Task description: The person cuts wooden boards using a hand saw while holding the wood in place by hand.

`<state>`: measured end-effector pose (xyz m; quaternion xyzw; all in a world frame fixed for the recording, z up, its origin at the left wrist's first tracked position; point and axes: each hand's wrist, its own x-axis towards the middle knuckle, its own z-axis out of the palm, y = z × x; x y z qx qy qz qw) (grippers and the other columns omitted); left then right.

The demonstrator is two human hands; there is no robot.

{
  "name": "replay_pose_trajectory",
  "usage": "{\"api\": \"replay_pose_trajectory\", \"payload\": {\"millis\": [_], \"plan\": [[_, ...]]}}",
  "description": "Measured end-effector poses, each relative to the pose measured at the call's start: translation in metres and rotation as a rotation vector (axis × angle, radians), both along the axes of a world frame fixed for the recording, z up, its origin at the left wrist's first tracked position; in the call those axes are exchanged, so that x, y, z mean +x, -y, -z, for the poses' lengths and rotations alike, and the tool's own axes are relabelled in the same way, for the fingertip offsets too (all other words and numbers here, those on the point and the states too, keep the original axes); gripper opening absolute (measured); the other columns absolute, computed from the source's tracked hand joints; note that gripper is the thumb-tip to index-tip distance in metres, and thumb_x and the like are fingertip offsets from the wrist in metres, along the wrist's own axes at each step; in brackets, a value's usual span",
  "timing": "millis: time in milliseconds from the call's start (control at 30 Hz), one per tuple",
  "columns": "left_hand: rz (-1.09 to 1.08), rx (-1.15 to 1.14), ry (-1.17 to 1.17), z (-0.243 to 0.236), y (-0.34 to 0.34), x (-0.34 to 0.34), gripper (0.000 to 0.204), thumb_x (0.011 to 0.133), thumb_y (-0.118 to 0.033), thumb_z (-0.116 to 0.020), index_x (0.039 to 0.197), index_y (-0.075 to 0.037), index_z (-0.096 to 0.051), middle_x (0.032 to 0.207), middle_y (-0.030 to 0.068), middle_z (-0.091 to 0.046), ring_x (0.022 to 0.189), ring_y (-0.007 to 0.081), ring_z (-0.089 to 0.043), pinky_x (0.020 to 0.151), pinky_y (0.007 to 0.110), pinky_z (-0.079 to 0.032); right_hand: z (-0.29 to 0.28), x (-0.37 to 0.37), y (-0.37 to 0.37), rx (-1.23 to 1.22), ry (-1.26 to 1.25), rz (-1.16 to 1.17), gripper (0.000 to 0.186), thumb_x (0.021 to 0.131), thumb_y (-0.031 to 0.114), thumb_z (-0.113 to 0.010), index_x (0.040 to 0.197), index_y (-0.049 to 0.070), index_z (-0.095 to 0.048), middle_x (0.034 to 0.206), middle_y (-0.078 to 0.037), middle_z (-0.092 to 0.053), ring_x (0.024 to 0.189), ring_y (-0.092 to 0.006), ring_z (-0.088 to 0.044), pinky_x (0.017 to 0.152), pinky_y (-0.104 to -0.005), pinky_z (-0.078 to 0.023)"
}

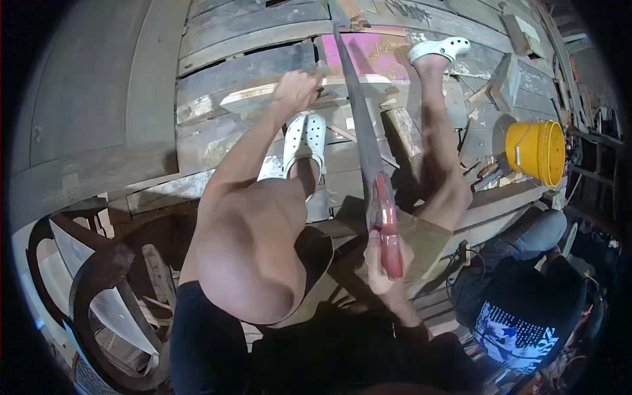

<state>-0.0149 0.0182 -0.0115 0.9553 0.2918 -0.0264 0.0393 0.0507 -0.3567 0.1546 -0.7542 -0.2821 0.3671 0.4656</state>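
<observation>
My right hand is clamped round the saw handle. Left hand at the plank, partly hidden: I can't tell its grip.

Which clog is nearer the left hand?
The left-foot white clog, just below the left hand in the picture; the right-foot clog is farther off, across the saw.

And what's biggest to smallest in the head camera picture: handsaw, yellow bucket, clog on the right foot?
1. Handsaw, helped by being nearer the camera
2. Yellow bucket
3. White clog on the right foot
</observation>
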Motion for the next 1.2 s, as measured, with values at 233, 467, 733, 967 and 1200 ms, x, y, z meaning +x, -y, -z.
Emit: {"api": "replay_pose_trajectory", "payload": {"millis": [233,467,733,967,1200], "plan": [[-0.061,-0.065,0.013,-0.006,0.012,0.012,0.051,0.092,-0.044,-0.061,0.128,-0.008,-0.053,0.094,0.0212,-0.07,0.076,0.0374,-0.07,0.065,0.048,-0.055,0.066,0.035,-0.101,0.3,-0.007,0.075,0.01,0.098,0.008,-0.059,0.089,0.002,-0.059,0.062,0.006,-0.048,0.052,-0.0015,-0.042,0.047,-0.0209,-0.031],[-0.013,-0.046,0.055,-0.008,0.008,0.022,0.05,0.089,-0.041,-0.063,0.13,-0.012,-0.053,0.099,0.0204,-0.069,0.078,0.0373,-0.07,0.065,0.047,-0.055,0.034,0.005,-0.049,0.299,0.237,0.045,0.008,0.095,0.006,-0.064,0.094,-0.001,-0.063,0.064,0.003,-0.052,0.054,-0.0043,-0.047,0.05,-0.025,-0.038],[0.039,0.001,0.113,0.005,0.027,0.024,0.047,0.093,-0.034,-0.059,0.133,-0.011,-0.051,0.068,0.0162,-0.067,0.063,0.0347,-0.068,0.057,0.047,-0.054,0.037,0.028,-0.049,0.144,0.069,0.134,0.012,0.098,0.011,-0.06,0.091,0.001,-0.06,0.066,0.005,-0.051,0.054,-0.0021,-0.045,0.048,-0.0211,-0.033],[-0.001,-0.012,0.04,-0.003,0.007,0.012,0.053,0.09,-0.042,-0.063,0.13,-0.009,-0.052,0.074,0.0178,-0.069,0.067,0.0357,-0.069,0.058,0.047,-0.054,0.056,0.018,-0.071,0.168,0.212,0.056,0.01,0.094,0.008,-0.066,0.097,-0.001,-0.064,0.073,-0.001,-0.056,0.065,-0.0048,-0.05,0.058,-0.0233,-0.04],[-0.039,-0.027,0.031,-0.009,0.018,-0.003,0.051,0.09,-0.04,-0.063,0.13,-0.01,-0.052,0.072,0.017,-0.068,0.065,0.0365,-0.068,0.056,0.047,-0.053,0.018,0.003,-0.019,0.095,-0.108,0.093,0.012,0.095,0.004,-0.061,0.104,-0.004,-0.064,0.068,0.0,-0.058,0.059,-0.0043,-0.054,0.052,-0.0239,-0.042]]}}
